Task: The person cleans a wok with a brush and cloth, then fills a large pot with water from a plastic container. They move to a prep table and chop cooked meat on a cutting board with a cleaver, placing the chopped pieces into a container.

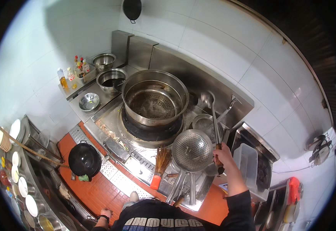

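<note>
My right hand (223, 156) grips the wooden handle end of a long metal ladle (215, 122). The ladle's bowl points away from me, towards the steel backsplash (194, 66). Left of that hand lies a perforated strainer (192, 150) with food scraps in it. Beneath the ladle shaft stands a round metal pot (204, 124), partly covered. A large steel pot (155, 98) with a perforated plate inside sits on the black burner ring (153, 131). My left hand (106, 213), with a dark band at the wrist, hangs low at my side; its fingers are too small to read.
A bamboo brush (161, 161) lies beside the strainer. Steel bowls (111, 76) and bottles (80, 69) stand back left. A black wok (84, 159) rests low over the red floor. A plastic bin (245, 164) is right; a faucet (231, 104) is behind. Plates line the left shelf (31, 205).
</note>
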Demonstrator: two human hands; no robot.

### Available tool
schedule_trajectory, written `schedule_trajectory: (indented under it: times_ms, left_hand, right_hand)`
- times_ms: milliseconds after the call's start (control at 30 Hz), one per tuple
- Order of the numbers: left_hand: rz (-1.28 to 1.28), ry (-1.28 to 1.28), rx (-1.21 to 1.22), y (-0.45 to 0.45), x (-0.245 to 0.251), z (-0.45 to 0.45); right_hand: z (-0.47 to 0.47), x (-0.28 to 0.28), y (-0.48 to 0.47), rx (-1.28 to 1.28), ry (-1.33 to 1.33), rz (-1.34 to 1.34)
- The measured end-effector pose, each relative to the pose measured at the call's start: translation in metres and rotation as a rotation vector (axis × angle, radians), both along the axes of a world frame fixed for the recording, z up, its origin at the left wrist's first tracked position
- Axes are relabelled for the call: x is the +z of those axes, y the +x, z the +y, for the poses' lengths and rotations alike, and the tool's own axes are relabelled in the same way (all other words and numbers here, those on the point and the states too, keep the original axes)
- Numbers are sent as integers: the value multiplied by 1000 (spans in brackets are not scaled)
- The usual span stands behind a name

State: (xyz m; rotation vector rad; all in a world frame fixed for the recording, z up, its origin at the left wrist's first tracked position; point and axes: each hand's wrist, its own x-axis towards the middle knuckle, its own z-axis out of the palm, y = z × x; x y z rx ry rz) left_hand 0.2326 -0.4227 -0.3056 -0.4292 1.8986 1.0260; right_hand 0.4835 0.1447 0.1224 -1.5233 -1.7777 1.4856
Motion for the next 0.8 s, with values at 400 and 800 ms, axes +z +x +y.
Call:
schedule_trajectory:
  times_ms: [400, 800]
  left_hand:
    - [-13, -23, -44, -20, 13, -9]
    - [22, -12, -95, -24, 5, 11]
  right_hand:
    - [94, -86, 45, -334, -1029, 904]
    - [-17, 54, 12, -187, -972, 1568]
